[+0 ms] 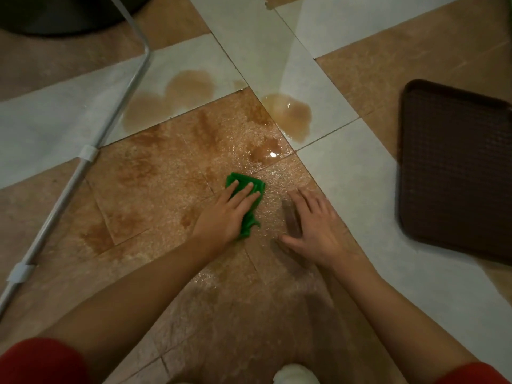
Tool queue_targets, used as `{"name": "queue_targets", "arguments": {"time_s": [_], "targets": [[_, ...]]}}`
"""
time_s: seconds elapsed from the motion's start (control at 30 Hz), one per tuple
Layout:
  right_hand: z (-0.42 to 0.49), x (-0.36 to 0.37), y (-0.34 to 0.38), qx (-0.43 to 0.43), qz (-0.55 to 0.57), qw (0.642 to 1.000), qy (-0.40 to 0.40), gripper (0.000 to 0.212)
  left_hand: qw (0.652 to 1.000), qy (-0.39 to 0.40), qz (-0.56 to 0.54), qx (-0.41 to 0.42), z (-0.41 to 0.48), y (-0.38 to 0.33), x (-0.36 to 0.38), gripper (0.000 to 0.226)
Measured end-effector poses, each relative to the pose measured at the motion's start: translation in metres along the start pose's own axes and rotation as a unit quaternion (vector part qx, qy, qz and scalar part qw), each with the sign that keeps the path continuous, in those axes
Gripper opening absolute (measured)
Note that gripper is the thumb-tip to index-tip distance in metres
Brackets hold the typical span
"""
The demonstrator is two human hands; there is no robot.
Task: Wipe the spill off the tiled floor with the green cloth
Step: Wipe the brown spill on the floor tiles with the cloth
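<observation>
Floor: tiled floor (357, 189) in brown and pale grey squares, dimly lit and glossy where wet.
Spill: brown liquid spill (288, 112) in pools on two pale tiles, with streaks and wet patches across the brown tile between them.
Count: two hands, one green cloth, one dark brown tray (454, 173), one metal tube (122, 98) with two white clips (88, 153).
Green cloth: the green cloth (243, 179) is bunched on the wet brown tile, just short of the nearest pool.
Left hand: the left hand (230, 214) presses flat on the cloth, fingers straight.
Right hand: the right hand (313, 228) is just beside the cloth, not touching it. Its fingers are spread on the floor, holding nothing.
Sleeves: red, at both lower corners.
</observation>
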State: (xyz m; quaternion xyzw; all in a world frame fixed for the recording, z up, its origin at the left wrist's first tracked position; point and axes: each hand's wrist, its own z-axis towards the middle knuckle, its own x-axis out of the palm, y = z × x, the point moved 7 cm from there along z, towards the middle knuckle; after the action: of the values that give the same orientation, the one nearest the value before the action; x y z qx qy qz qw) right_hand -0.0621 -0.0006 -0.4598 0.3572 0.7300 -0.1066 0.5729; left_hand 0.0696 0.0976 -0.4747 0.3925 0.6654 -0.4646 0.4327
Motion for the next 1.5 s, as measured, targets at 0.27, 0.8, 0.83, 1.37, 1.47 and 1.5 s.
{"name": "queue_targets", "arguments": {"time_s": [0.27,0.8,0.83,1.37,1.47,1.5], "targets": [[0.005,0.005,0.014,-0.003,-0.012,1.0,-0.003,0.085,0.997,0.007,0.027,0.072,-0.03,-0.006,0.014,0.066],[0.006,0.006,0.038,-0.043,-0.023,0.999,0.013,0.084,0.998,-0.056,-0.019,0.012,-0.052,0.023,-0.002,0.053],[0.005,0.006,0.041,-0.05,-0.03,0.998,0.015,0.084,0.998,-0.048,-0.042,-0.017,-0.047,0.026,-0.005,0.052],[0.011,0.005,0.067,-0.085,-0.02,0.996,0.012,0.086,0.992,-0.025,-0.018,-0.119,-0.047,0.066,-0.006,0.072],[0.015,0.002,0.071,-0.083,-0.016,0.996,0.005,0.085,0.999,0.002,0.001,-0.044,-0.057,0.045,0.005,0.079],[0.015,0.002,0.072,-0.085,-0.016,0.996,0.004,0.085,1.0,-0.003,0.003,-0.02,-0.064,0.042,0.007,0.078]]}}
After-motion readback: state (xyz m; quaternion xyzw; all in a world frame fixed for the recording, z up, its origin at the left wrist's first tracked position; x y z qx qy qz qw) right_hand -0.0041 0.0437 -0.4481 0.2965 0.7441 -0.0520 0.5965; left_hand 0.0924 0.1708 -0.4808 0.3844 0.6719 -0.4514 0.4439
